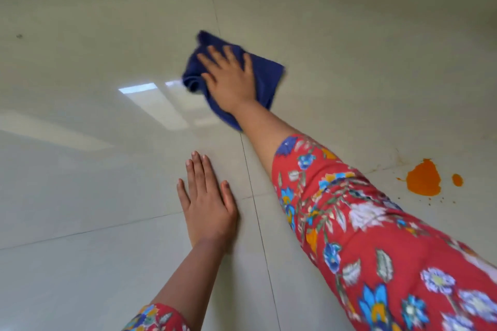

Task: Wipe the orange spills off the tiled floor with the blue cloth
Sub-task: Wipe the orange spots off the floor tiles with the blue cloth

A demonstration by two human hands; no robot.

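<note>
Spanning the whole view, the tiled floor [80,183] is pale and glossy, divided by thin grout lines [255,196] and carrying a bright window reflection [150,99] left of centre. My right arm crosses it from the lower right corner toward the middle, covered to mid-forearm by a red floral sleeve [376,236]. The blue cloth [269,78] lies bunched on the floor just above centre, at the far end of that arm, with its edges blurred. My right hand [231,78] rests palm down on top of the cloth; its fingers [215,55] are straight and spread apart, pressing the fabric against the tile rather than curling round it. My left hand [208,207] lies flat on the bare tile nearer to me, just left of a grout line, well apart from the cloth; its four fingers [197,169] are straight and close together, the thumb set out to the side, and it holds nothing. The large orange spill [423,177] sits on the floor at the right edge, beyond my right sleeve and well apart from the cloth. A small orange drop [457,179] lies just beside it on the right, with fine orange specks scattered below both.
</note>
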